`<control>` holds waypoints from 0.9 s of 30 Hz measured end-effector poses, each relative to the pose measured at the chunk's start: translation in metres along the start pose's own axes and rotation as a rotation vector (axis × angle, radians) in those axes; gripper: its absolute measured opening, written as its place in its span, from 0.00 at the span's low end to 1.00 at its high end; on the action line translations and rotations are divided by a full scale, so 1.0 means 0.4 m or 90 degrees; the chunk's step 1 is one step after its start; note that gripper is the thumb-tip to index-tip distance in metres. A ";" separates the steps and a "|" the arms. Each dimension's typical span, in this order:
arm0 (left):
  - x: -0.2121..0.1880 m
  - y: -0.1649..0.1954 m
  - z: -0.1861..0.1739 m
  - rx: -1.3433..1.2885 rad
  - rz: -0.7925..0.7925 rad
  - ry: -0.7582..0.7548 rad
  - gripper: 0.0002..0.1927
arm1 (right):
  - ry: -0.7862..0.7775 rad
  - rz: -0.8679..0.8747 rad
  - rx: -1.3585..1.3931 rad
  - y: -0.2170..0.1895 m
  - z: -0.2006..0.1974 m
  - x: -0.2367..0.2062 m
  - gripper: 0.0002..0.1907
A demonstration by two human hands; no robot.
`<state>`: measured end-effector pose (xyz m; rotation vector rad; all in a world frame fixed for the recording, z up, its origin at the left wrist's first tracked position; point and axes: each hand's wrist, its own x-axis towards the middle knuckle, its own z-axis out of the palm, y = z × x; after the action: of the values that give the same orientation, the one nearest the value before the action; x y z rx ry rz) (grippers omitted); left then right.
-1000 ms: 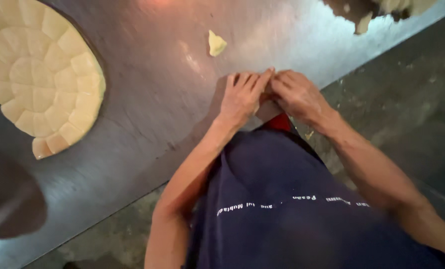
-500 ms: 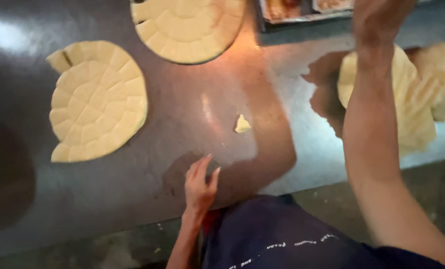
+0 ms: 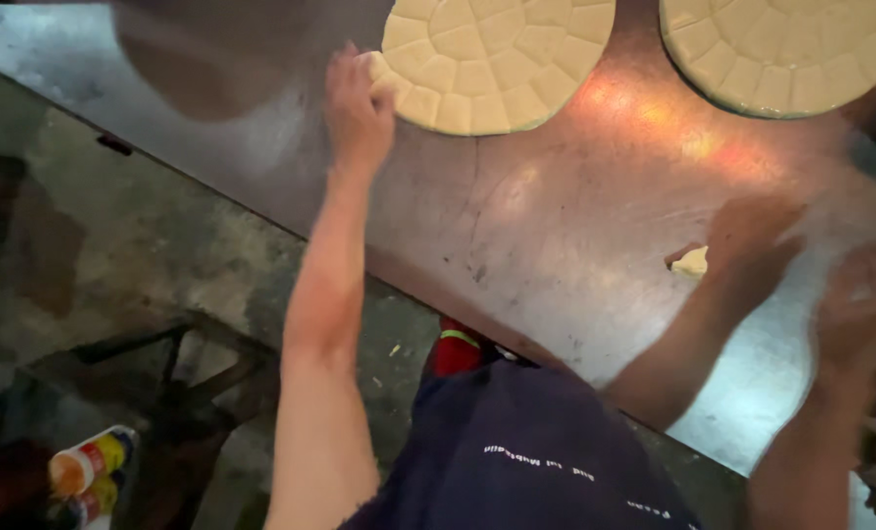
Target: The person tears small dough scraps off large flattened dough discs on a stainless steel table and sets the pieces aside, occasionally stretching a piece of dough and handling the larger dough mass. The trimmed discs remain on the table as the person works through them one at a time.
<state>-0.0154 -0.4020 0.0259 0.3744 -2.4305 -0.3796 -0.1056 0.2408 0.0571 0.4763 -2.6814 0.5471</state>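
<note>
On the grey steel worktop (image 3: 516, 236), left hand (image 3: 358, 108), fingers loosely spread, touches a scored round pale dough disc (image 3: 497, 59); second scored disc (image 3: 781, 49) lies beside; right hand (image 3: 865, 314), blurred, grip indeterminate, near small dough scrap (image 3: 693, 261). Both discs appear already scored.

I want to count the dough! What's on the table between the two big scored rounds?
Nothing: the head view shows bare shiny metal table between the left dough round and the right dough round.

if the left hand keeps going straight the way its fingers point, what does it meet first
The left hand points up the metal table; it would first meet the near edge of the scored dough round, which its fingertips seem to touch already, though depth is unclear.
</note>
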 end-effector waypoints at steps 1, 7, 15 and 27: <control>0.043 -0.037 0.018 0.061 -0.007 0.007 0.28 | -0.012 -0.018 0.010 -0.041 0.000 -0.063 0.05; 0.138 -0.092 0.034 -0.025 -0.157 -0.278 0.19 | -0.058 0.055 0.115 -0.274 0.002 -0.252 0.04; -0.001 -0.232 -0.023 -0.216 -0.231 -0.051 0.13 | -0.054 0.015 0.132 -0.431 -0.001 -0.208 0.05; -0.131 -0.317 -0.221 -0.552 -0.352 0.109 0.15 | -0.171 0.155 0.449 -0.665 0.018 -0.110 0.16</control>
<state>0.1021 -0.5152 0.0180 0.6311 -1.7367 -1.4889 0.0348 0.0180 0.1142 0.4205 -2.7464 1.6232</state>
